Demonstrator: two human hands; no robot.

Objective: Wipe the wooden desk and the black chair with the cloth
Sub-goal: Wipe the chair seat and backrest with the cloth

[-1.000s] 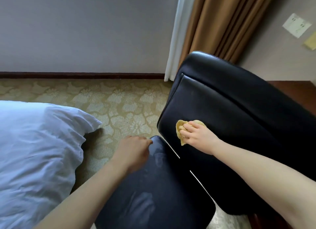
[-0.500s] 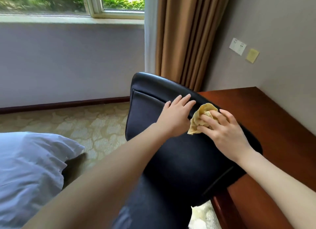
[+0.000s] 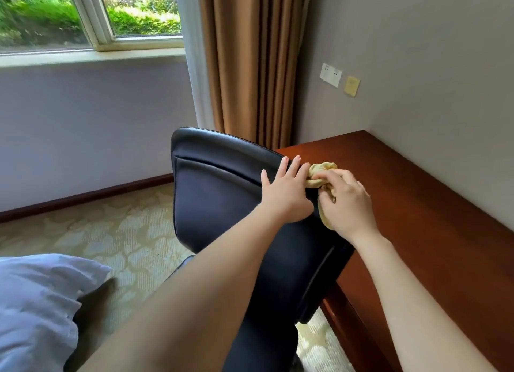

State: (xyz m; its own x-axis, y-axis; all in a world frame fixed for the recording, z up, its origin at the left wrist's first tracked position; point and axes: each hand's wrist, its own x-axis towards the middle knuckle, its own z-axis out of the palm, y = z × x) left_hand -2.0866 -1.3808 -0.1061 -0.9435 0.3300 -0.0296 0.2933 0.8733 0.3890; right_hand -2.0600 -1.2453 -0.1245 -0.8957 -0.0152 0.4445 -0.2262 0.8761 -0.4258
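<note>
1. Since the frame one second ago, the right grip (image 3: 347, 202) has travelled from the lower face of the backrest to its upper right edge. The left grip (image 3: 286, 193) has left the seat and now lies on the backrest just beside it.
2. Right grip: fingers curled, pinching the bunched cloth (image 3: 319, 174) and pressing it onto the chair edge.
3. Left grip: fingers straight and slightly spread, palm flat on the backrest, fingertips touching the cloth. It probably steadies the chair.
4. Cloth: tan-yellow and crumpled. One wad shows above the right fingers, and a fold hangs below the palm.
5. Black chair (image 3: 222, 204): smooth, faintly glossy upholstery with a raised seam round the back panel. Its backrest overlaps the edge of the counter (image 3: 417, 218); whether they touch cannot be determined.
6. Task status, as a judgement: wiping has progressed from panel to rim, so the chair step is under way. Whether the red-brown counter has been wiped cannot be determined.
</note>
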